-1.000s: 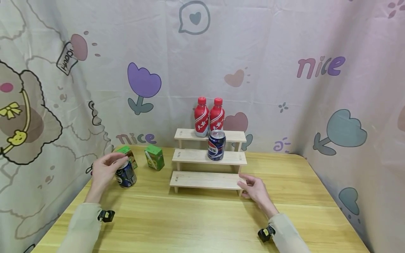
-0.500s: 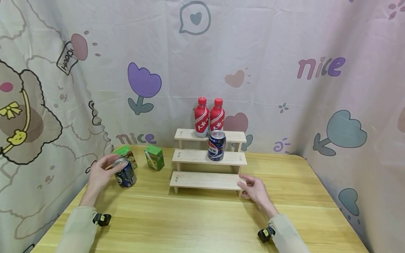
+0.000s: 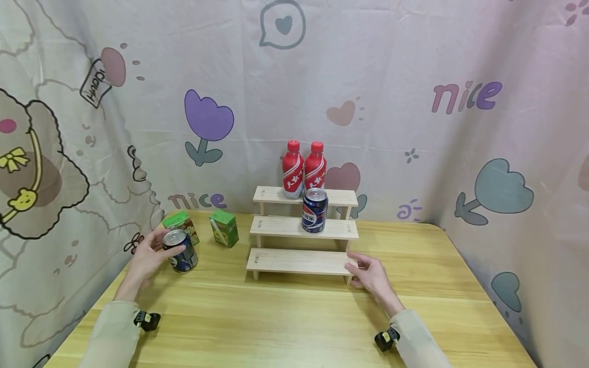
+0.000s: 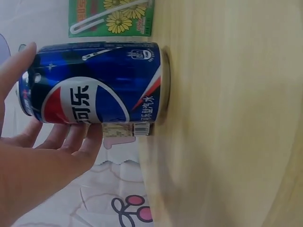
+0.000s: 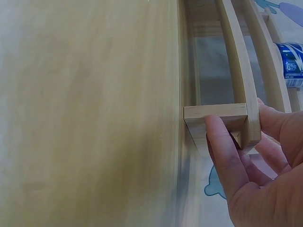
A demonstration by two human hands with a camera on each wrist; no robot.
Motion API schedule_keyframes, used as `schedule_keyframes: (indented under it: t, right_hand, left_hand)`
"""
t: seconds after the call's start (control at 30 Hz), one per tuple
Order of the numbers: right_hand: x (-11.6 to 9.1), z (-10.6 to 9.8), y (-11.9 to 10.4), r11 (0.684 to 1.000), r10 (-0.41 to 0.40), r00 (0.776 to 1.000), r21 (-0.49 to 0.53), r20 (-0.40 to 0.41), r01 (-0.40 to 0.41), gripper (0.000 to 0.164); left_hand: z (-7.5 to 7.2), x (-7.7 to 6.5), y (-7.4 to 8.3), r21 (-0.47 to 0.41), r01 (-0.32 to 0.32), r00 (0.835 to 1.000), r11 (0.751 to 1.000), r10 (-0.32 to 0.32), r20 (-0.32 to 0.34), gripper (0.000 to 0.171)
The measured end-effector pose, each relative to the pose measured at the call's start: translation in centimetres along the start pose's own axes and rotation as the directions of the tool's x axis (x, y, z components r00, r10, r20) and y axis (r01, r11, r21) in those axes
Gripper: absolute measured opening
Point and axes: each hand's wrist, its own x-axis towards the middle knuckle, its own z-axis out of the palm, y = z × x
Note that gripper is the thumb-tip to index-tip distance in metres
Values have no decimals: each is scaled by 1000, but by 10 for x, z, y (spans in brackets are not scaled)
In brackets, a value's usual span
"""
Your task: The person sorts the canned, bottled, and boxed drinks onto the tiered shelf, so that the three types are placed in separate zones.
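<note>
A blue soda can [image 3: 182, 251] stands upright on the table at the left. My left hand [image 3: 148, 258] is round its upper part, thumb on one side and fingers on the other. In the left wrist view the can [image 4: 94, 85] lies sideways across the picture, with fingertips [image 4: 92, 137] along its lower side. My right hand [image 3: 374, 278] holds the right end of the lowest step of a three-tier wooden shelf [image 3: 294, 261]. Seen from the right wrist, one finger [image 5: 222, 142] presses the step's end leg while the thumb touches the board.
Two red bottles [image 3: 292, 171] stand on the top tier, with a second blue can [image 3: 315, 212] on the middle tier. Green drink cartons [image 3: 224, 228] stand at the back left, one partly behind the held can. A patterned curtain [image 3: 276, 92] hangs behind the table.
My left hand has come down from above the can's top to its side, with the thumb now across the front. The can, the shelf and my right hand have stayed in place.
</note>
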Motion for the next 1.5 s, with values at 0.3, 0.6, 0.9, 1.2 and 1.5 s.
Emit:
schedule_keyframes:
  t: [0.3,0.6,0.9,1.2,1.5]
  right_hand:
    - [2,-1,2,1000,-1,1000,-1,3,1,47]
    - [1,2,2,1000,0,1000,-13,2,0,47]
    - [2,1,4,1000,-1,1000,-5,5,1,47]
    - [1,0,2,1000,-2,1000,-11,6,2,47]
    - [1,1,1,1000,-1,1000,-3,-7,0,45]
  left_hand:
    - [7,2,-2,17,-24,999,1000,24,30,98]
    - [9,-2,-7,-4,15,996,1000,-15,-90,84]
    - [14,-3,8,-38,12,991,999,-17,-131,78]
    - [29,-1,21,-96,-127,977,987,107,-185,73]
    - [34,-2,33,-39,-162,967,986,150,-205,74]
